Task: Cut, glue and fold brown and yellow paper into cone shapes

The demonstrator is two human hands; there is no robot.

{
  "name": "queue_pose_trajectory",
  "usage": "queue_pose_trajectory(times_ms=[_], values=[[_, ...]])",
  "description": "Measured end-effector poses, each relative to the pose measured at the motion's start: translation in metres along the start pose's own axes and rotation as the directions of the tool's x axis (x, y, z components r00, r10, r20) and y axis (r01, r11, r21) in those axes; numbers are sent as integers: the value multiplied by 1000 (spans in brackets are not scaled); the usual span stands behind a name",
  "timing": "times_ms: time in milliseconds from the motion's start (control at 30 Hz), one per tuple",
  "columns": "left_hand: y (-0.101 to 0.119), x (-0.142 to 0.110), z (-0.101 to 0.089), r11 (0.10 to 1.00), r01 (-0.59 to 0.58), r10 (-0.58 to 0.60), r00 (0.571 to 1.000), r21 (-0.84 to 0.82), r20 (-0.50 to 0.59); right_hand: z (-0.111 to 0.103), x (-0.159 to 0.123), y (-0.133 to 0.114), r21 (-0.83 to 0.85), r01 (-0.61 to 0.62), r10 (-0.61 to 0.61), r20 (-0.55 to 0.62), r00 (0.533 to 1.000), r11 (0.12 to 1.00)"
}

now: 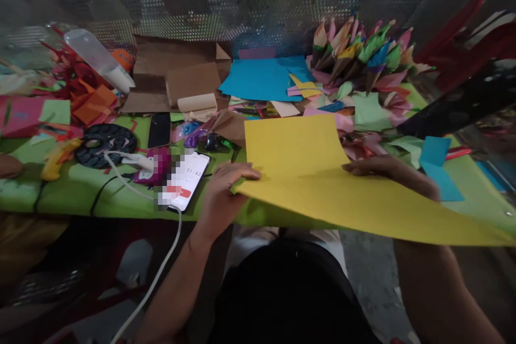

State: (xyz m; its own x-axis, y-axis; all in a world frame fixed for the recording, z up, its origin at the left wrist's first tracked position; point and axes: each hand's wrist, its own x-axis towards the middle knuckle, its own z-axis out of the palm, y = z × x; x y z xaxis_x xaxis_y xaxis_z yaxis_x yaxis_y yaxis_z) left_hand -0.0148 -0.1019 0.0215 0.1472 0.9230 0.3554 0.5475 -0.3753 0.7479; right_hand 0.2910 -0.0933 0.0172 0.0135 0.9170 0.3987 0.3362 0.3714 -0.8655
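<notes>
A large sheet of yellow paper (306, 177) spans the space between my hands, bent in a curve over the table's front edge. Its left edge is pinched between the thumb and fingers of my left hand (228, 188). On the other side, my right hand (387, 169) grips the sheet, with fingers over its upper edge; the thumb and palm are partly hidden behind the paper. Left of my left hand lies a lit phone (193, 177), plugged into a white cable. Beyond the yellow sheet rests a stack of blue paper (264, 78).
A bundle of colourful paper cones (363, 54) stands at the back right. Brown cardboard (177, 75), a dark phone (159, 130), a black round tray (105, 145), a yellow glue gun (60, 158) and folded blue paper (437, 166) lie about the green table. Another person's hand (10, 165) shows at the far left.
</notes>
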Motion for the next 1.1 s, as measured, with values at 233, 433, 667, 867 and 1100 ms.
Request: queue_pose_trajectory(times_ms=[233,433,667,867,1100], values=[[-24,0,17,960,262,-268,962,-100,-55,8,-17,28,-361,-121,93,-93,991,925],[-27,7,27,939,279,-290,957,-200,-27,50,-35,17,-289,171,9,530,848,942],[-28,0,20,938,317,-319,948,-141,3,65,-50,-24,-3,313,-173,828,533,950],[-30,-10,15,940,334,-330,942,-69,61,31,-25,-15,-245,107,-59,194,979,964],[-27,-23,11,979,110,-140,976,174,168,28,-11,35,-199,-188,198,32,980,962]])
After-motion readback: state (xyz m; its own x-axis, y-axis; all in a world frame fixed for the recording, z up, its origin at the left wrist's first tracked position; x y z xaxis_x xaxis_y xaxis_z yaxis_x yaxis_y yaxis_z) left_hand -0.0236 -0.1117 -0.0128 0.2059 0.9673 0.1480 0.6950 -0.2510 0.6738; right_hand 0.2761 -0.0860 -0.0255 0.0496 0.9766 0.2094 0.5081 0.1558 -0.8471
